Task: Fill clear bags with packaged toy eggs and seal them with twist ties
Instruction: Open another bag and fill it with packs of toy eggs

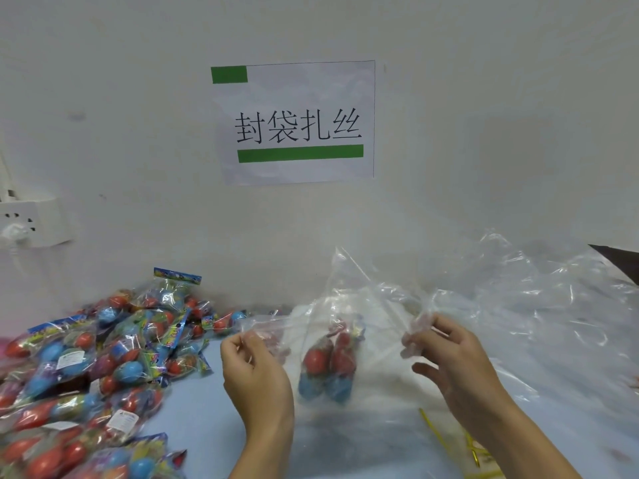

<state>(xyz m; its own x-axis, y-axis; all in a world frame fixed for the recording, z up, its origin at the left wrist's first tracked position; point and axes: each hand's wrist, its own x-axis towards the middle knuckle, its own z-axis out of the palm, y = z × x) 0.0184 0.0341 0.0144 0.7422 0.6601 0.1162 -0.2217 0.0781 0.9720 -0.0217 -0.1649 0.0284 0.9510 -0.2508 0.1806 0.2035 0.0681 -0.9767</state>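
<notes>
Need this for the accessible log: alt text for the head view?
Left hand and right hand pinch open a clear bag holding toy egg packs. A pile of egg packs lies left, gold twist ties lower right, a wall sign above.

Two bare hands show at the lower centre of the frame, the left hand (254,369) and the right hand (453,361), with one clear bag (345,305) between them containing what look like two egg packs (328,366). One pile of egg packs (93,368) fills the lower left, too many and too overlapped to count; one paper sign (297,122) sits upper centre, one wall socket (33,221) at the left edge, and a few yellow twist ties (446,440) at the lower right, their number unclear
</notes>
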